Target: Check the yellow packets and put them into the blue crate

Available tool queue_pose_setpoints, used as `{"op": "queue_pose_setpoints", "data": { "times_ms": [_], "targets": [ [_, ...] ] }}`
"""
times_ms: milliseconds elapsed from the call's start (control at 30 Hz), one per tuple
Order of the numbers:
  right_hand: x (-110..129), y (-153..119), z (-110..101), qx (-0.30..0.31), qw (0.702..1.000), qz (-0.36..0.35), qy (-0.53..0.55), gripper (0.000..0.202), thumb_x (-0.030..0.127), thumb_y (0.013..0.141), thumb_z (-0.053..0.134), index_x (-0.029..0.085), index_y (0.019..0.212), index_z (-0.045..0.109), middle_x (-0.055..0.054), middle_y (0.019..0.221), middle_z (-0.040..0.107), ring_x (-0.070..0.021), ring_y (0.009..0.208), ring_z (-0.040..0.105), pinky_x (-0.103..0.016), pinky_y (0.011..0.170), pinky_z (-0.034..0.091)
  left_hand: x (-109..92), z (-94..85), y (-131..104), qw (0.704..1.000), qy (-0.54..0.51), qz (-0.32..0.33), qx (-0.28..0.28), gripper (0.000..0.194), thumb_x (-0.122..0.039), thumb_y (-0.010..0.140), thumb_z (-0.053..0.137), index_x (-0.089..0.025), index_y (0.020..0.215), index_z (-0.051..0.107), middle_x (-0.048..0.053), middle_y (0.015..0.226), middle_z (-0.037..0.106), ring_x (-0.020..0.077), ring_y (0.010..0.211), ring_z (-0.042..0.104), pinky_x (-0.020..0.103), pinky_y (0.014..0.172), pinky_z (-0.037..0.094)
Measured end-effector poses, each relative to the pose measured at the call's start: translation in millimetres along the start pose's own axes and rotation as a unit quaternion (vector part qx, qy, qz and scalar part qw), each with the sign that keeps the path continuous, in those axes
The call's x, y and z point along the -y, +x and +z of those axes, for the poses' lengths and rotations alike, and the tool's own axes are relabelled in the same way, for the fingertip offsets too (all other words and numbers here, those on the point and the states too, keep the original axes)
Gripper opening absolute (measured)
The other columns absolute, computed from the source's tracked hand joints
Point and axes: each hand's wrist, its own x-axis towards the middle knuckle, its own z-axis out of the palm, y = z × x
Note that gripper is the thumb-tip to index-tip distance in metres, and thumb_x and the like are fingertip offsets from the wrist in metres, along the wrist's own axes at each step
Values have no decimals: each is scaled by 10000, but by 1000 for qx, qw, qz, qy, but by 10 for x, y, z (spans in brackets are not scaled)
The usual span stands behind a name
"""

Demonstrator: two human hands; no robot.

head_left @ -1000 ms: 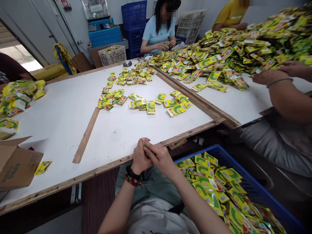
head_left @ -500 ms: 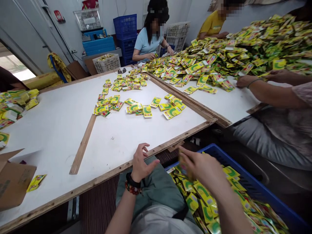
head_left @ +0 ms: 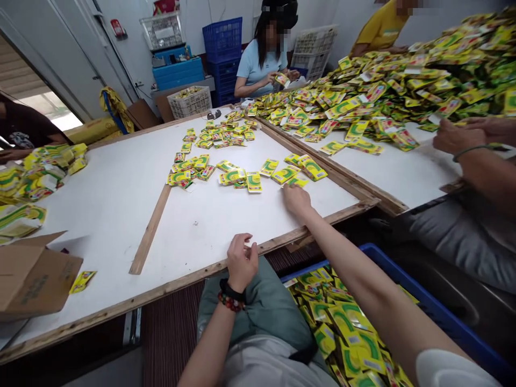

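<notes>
My right hand [head_left: 297,201] is over the white tabletop, its fingers pressed together at the edge of a yellow-green packet [head_left: 298,183]; its fingertips are partly hidden. Several similar packets [head_left: 285,174] lie just beyond it. At the table's near wooden edge, my left hand [head_left: 242,262] is empty, with curled fingers and the thumb apart. Below my right forearm, a blue crate [head_left: 455,328] holds many yellow-green packets [head_left: 342,320].
A wooden strip [head_left: 151,228] lies on the table. At the left are a cardboard box [head_left: 40,279], a single packet [head_left: 83,281] and a packet pile [head_left: 44,174]. A large heap [head_left: 435,75] covers the right table. Other people sit around, one person's hands [head_left: 459,137] at right.
My right hand has left the area above the blue crate, where it held a blurred packet, and reached forward onto the table. My left thumb and fingers have drawn closer together. The view has shifted.
</notes>
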Motion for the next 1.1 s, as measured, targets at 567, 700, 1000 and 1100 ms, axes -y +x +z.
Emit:
{"op": "queue_pose_setpoints", "data": {
  "times_ms": [567, 700, 1000, 1100],
  "targets": [
    [675, -1432, -4, 137, 692, -45, 708, 390, 419, 740, 721, 179, 1047, 727, -54, 1021, 750, -229, 901, 695, -345, 822, 556, 37, 67, -39, 996, 46, 31, -67, 719, -338, 722, 682, -190, 1284, 259, 131, 1112, 585, 245, 894, 648, 362, 721, 531],
    [725, -1491, 83, 102, 694, -24, 713, 451, 417, 735, 732, 189, 1123, 702, -60, 1056, 742, -243, 931, 696, -387, 859, 556, 80, 84, -31, 992, 32, 110, -59, 542, -332, 788, 624, -237, 1207, 294, 124, 1187, 538, 231, 990, 621, 345, 739, 520],
    [706, -1570, 153, -51, 839, -111, 530, 315, 337, 847, 614, 218, 1125, 703, -55, 1080, 724, -241, 840, 724, -362, 762, 593, 14, 5, 31, 997, 40, 19, 58, 547, -370, 784, 598, -189, 1236, 347, 115, 1090, 587, 209, 808, 629, 327, 670, 491],
    [704, -1539, 128, -35, 830, -92, 549, 311, 340, 874, 573, 231, 1140, 691, -24, 1132, 702, -251, 967, 701, -404, 872, 568, 25, 32, 35, 996, 64, -6, 61, 526, -402, 768, 596, -189, 1194, 374, 80, 971, 606, 216, 760, 622, 315, 624, 471]
  ]
}}
